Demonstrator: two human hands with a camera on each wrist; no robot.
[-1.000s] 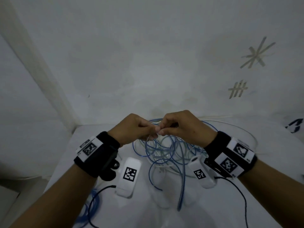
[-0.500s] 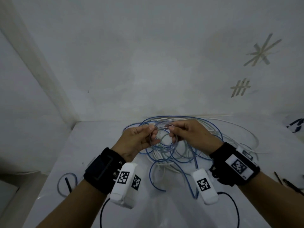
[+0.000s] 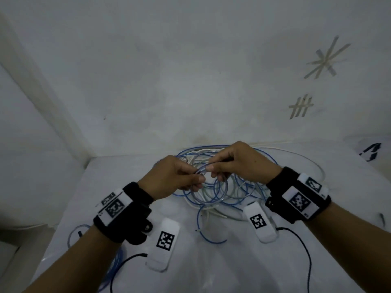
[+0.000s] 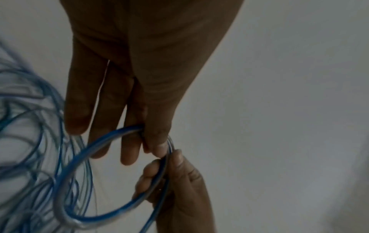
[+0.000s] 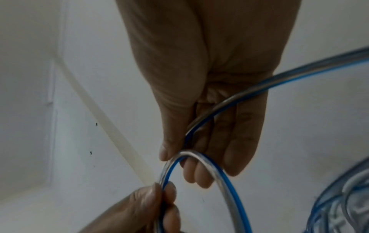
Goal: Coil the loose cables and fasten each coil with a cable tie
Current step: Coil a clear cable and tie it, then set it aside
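A white table (image 3: 275,271) stands against a pale wall (image 3: 169,70). On that wall, up to the right, tan tape strips form an asterisk (image 3: 325,59), with a tally-like cluster of strips (image 3: 300,107) just below it. A dark mark (image 3: 370,152) sits at the table's far right edge.

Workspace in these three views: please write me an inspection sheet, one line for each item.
Surface: white table, against a white wall.
Job's things: small blue coil held up between both hands; no cable tie seen.
Clutter: black marks at far right, too small to tell.
Grippers: left hand and right hand each pinch the coil's top.
Cables: loose blue and white tangle under the hands; another blue loop near the left edge.
Surroundings: tape marks on the wall.
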